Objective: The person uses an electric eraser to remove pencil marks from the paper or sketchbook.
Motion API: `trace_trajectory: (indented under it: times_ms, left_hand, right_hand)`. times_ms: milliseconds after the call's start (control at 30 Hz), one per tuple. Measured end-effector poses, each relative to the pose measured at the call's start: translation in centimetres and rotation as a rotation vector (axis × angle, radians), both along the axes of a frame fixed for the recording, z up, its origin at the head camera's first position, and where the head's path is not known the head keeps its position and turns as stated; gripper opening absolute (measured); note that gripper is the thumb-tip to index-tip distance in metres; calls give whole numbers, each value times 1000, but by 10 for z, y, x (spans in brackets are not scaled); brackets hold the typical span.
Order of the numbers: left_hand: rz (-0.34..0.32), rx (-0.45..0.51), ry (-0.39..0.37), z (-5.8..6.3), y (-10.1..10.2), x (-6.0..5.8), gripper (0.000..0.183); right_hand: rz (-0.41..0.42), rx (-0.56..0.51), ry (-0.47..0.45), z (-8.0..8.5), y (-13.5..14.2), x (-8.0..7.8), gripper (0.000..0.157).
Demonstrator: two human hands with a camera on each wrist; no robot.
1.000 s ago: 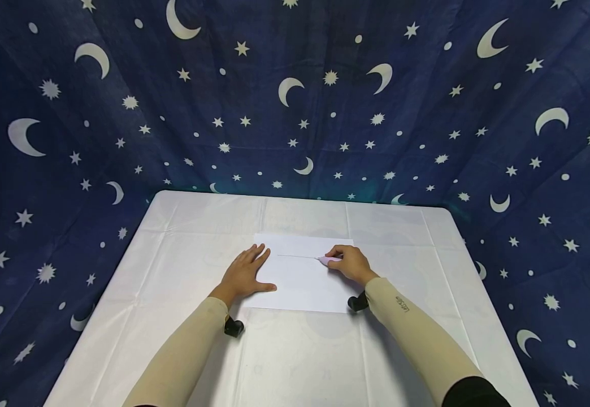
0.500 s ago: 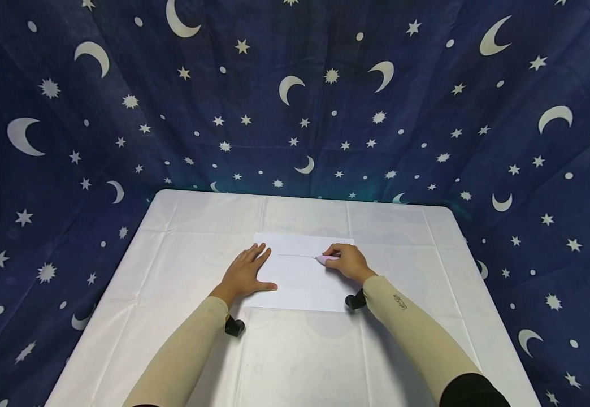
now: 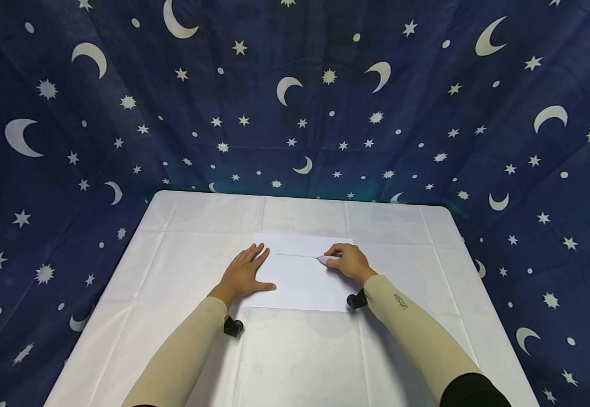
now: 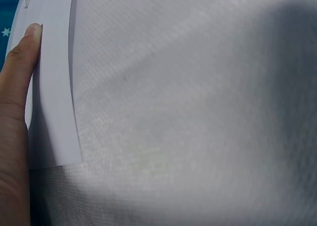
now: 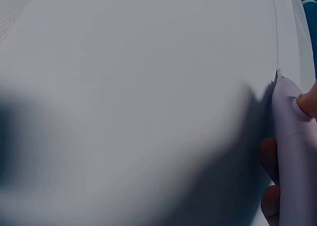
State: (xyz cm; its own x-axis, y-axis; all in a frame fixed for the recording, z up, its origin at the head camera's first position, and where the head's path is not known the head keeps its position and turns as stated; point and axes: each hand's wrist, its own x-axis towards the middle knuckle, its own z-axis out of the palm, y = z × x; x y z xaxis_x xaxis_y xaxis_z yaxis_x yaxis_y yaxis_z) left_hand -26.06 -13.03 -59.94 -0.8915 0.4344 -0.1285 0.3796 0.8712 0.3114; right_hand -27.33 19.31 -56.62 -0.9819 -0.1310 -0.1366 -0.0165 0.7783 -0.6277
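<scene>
A white sheet of paper lies on the table with one thin dark line across its upper part. My left hand rests spread on the paper's left edge; its thumb reaches over the sheet in the left wrist view. My right hand holds a lavender, pen-shaped electric eraser, thumb on its round button and fingers curled beneath. Seen by the right wrist camera, the eraser has a small pale tip that meets the near end of the line. The palm covers its rear.
A white cloth with fold creases covers the table. Dark blue fabric with moons and stars hangs behind and at both sides. Black wrist cameras sit under both forearms.
The eraser's tip has shifted slightly left, then slightly back right, staying at the line's right end. My left hand keeps its place on the paper. The head view has moved a little.
</scene>
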Motion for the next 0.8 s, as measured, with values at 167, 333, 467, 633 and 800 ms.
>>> trace_trajectory:
  times_ms: [167, 333, 467, 633, 800]
  left_hand:
    - [0, -2, -7, 0, -1, 0, 110]
    - [-1, 6, 7, 1, -1, 0, 109]
    - [-2, 2, 10, 2, 0, 1, 109]
    - [4, -3, -4, 4, 1, 1, 110]
    - [2, -3, 17, 0, 0, 0, 110]
  right_hand:
    - [-5, -8, -6, 0, 2, 0, 13]
    - [3, -5, -6, 0, 0, -2, 13]
    - [4, -15, -9, 0, -4, -3, 13]
    - [4, -23, -20, 0, -8, -4, 12]
    - [8, -8, -14, -1, -8, -5, 13]
